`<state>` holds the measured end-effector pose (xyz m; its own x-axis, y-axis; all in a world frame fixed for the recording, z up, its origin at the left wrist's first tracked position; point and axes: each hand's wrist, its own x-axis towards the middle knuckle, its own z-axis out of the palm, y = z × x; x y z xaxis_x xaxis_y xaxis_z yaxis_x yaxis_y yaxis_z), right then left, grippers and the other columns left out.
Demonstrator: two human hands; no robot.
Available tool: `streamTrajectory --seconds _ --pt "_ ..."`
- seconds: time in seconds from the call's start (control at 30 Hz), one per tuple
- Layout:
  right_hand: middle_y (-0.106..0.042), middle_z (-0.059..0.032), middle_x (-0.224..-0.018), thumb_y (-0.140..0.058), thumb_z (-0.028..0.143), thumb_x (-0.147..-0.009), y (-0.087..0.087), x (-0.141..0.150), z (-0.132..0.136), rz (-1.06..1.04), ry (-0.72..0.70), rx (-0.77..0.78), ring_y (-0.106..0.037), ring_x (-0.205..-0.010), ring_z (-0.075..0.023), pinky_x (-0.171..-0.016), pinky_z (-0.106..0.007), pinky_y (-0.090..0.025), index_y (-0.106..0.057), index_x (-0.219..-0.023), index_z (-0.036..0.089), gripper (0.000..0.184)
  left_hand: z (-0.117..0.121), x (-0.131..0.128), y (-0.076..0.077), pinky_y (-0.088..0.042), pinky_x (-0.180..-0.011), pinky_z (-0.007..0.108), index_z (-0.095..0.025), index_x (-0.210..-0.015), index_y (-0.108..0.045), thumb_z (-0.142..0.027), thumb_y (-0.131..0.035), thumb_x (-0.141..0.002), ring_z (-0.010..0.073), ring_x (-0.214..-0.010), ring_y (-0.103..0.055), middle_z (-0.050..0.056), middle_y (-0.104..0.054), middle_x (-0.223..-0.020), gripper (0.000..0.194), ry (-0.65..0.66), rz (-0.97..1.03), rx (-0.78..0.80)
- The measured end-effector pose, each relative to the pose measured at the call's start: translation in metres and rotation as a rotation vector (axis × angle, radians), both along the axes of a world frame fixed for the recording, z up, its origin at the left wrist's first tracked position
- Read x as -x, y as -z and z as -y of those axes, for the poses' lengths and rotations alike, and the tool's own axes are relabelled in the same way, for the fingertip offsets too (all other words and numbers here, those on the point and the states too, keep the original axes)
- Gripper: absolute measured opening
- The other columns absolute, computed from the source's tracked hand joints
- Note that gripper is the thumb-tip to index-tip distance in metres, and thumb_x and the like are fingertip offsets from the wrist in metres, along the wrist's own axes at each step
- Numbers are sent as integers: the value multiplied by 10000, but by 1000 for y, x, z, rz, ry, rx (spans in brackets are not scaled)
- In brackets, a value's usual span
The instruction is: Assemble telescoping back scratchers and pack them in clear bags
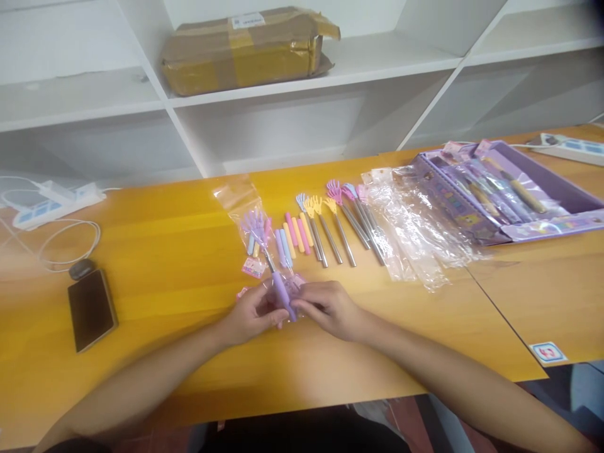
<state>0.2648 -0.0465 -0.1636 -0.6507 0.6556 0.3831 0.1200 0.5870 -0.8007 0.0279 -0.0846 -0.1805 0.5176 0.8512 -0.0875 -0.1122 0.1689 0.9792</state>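
White shelving (264, 126) spanned the wall behind a long yellow-brown wooden table (155, 384). On a shelf sat a taped cardboard box (245, 50). At the table's right stood an open purple tray (566, 182) of packaged items, with a spread of clear bags (410, 233) against its left side; together they crowded the right of the work spot. At far left lay a white power strip (59, 204) with looping cables, and nearer, a dark phone (92, 310).

The left hand (255, 314) was curled around the grip of a lavender back scratcher (282, 292), held over the table's middle. The right hand (333, 308) had its thumb and fingers nearly closed at the grip's right side; whether they pinched grip or plastic, I could not tell. The scratcher's clawed head, inside clear plastic, pointed away from the person and somewhat left, its long axis slanting back toward the body.

Just beyond the hands, metal-stemmed scratchers (337, 236) lay to the right and short pastel sleeves (297, 233) lay closer in, blocking the way forward. Bare wood opened leftward as far as the phone, and a strip ran along the front edge. A small pink card (253, 267) lay beside the held scratcher.
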Motion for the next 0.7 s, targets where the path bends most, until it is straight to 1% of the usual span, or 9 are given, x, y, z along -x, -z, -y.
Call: streamTrajectory --seconds 0.07,0.13,0.27,0.4,0.43,0.5,0.6,0.67,0.7 --pt "-665 -14 -715 -555 280 -1092 2 -1 2 19 -52 -100 -570 -624 -118 -625 -241 -414 -703 -855 186 295 1 0 0 -549 -692 281 -182 -1268 -615 -367 -825 -911 140 -725 -659 40 -711 -901 454 11 16 18" --pt "-646 -3 -704 -562 257 -1081 4 -1 2 28 -91 -110 -539 -598 -110 -605 -241 -399 -689 -855 189 268 2 -1 -2 -556 -687 281 -170 -1228 -633 -360 -844 -894 135 -695 -658 37 -718 -872 438 14 -13 42" --pt "-600 18 -674 -564 275 -1080 4 -2 -1 24 -127 -23 -522 -592 -98 -608 -230 -397 -673 -821 187 294 2 -1 -7 -571 -656 263 -183 -1280 -613 -358 -809 -928 135 -705 -669 52 -738 -924 440 18 -45 42" --pt "-654 -11 -748 -517 292 -1108 -2 -3 -3 86 -183 72 -583 -656 -106 -661 -231 -428 -694 -864 169 325 2 1 -6 -553 -583 229 -174 -1264 -621 -388 -770 -957 168 -762 -715 78 -750 -946 402 23 -85 36" --pt "-669 -18 -771 -508 296 -1113 -3 -3 -4 96 -197 83 -597 -674 -108 -673 -232 -434 -700 -883 166 327 2 2 -5 -544 -560 219 -172 -1271 -615 -389 -765 -961 167 -749 -718 83 -754 -947 407 28 -91 38" --pt "-678 -21 -789 -503 309 -1119 -4 -4 -4 110 -212 96 -603 -687 -108 -683 -230 -436 -703 -897 163 332 2 2 -5 -523 -520 201 -168 -1280 -597 -378 -755 -971 130 -654 -687 84 -764 -944 406 43 -95 43" --pt "-655 -10 -766 -496 329 -1124 -4 -4 -4 103 -210 112 -583 -669 -101 -670 -223 -427 -691 -875 163 356 2 1 -7 -491 -480 178 -159 -1175 -595 -360 -746 -979 67 -516 -598 78 -770 -925 318 57 -78 34" --pt "-637 -3 -742 -479 350 -1130 -3 -4 -3 76 -208 144 -565 -650 -98 -651 -219 -420 -678 -854 164 388 2 0 -8 -486 -473 172 -161 -1108 -589 -358 -740 -984 57 -498 -586 70 -766 -914 278 50 -69 22" --pt "-626 3 -724 -470 365 -1133 -3 -3 -3 60 -214 172 -554 -635 -96 -639 -216 -419 -671 -844 165 405 3 0 -9 -491 -474 172 -164 -1106 -586 -360 -735 -987 59 -501 -592 67 -762 -915 273 49 -68 16"
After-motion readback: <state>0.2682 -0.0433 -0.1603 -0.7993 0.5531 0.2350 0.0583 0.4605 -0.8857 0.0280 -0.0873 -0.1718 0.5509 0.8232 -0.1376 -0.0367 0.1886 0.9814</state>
